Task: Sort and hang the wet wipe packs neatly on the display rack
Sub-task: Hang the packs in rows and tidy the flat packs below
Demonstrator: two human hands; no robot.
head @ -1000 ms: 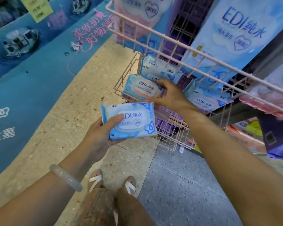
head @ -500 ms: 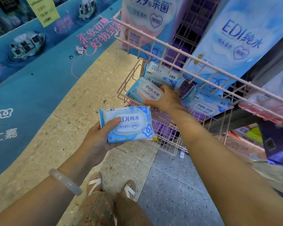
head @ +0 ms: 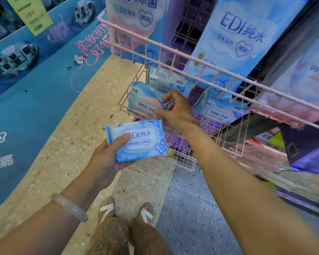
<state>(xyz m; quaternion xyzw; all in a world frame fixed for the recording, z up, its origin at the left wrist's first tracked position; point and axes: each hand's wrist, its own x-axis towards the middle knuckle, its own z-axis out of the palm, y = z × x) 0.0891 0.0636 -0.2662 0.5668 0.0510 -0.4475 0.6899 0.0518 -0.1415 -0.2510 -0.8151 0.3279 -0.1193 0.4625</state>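
Observation:
My left hand [head: 107,157] holds a blue EDI wet wipe pack [head: 138,140] flat, face up, in front of the pink wire rack [head: 219,78]. My right hand [head: 175,109] reaches into the lower basket and pinches the right corner of a pink-and-blue 999 pack [head: 144,102] between thumb and fingers. Behind that pack leans another EDI pack [head: 166,81]. A second 999 pack [head: 219,113] lies to the right in the same basket.
Large display bags stand in the upper basket: a pink 999 one [head: 134,21] and a blue EDI one [head: 236,37]. A blue floor graphic [head: 26,107] runs along the left. My sandalled feet [head: 125,212] stand on terrazzo floor. Boxes [head: 265,159] lie under the rack.
The view has moved closer to the rack. My right hand shifted from resting over the 999 pack to pinching its right corner. The left hand keeps the EDI pack steady.

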